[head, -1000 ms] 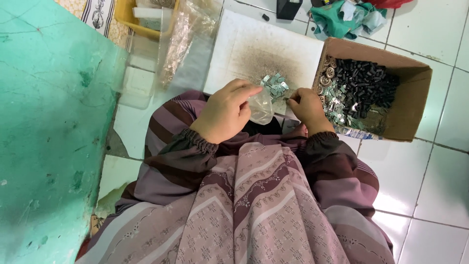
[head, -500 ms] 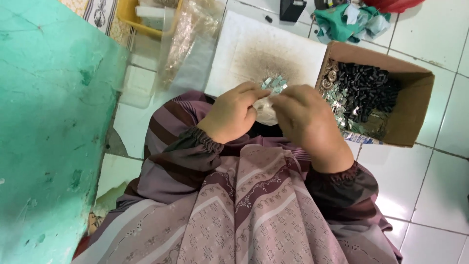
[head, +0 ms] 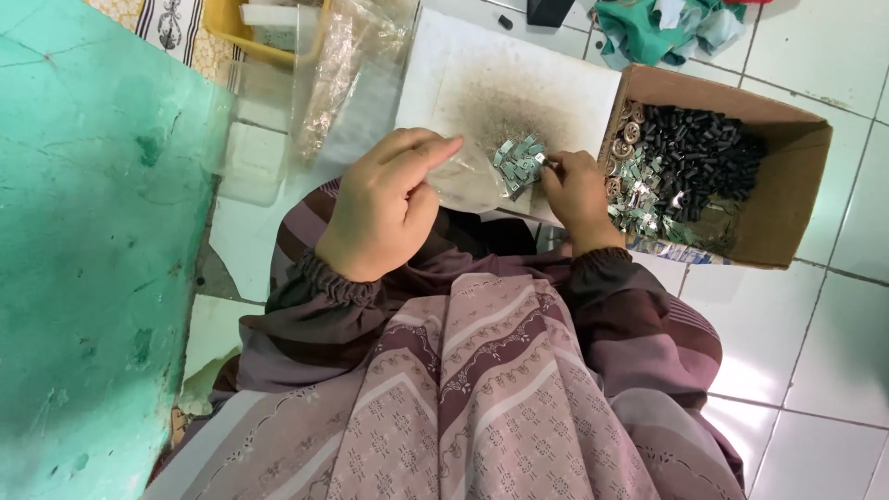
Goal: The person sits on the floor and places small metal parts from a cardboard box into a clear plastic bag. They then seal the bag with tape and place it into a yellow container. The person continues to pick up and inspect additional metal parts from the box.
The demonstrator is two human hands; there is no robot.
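A small clear bag (head: 482, 181) of metal clips (head: 519, 159) is pinched between the left hand (head: 384, 208) and the right hand (head: 576, 190), its long axis apparently running hand to hand. Beyond it lies a white board (head: 556, 79) on the tiled floor (head: 815, 352); a cardboard box (head: 787, 208) stands beside the right hand.

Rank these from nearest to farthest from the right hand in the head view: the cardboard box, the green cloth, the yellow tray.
From the right hand:
1. Cardboard box, right beside the hand on its right, full of small black and silver parts.
2. Green cloth, above the box at the top edge.
3. Yellow tray, far across at the top left, past the left hand.
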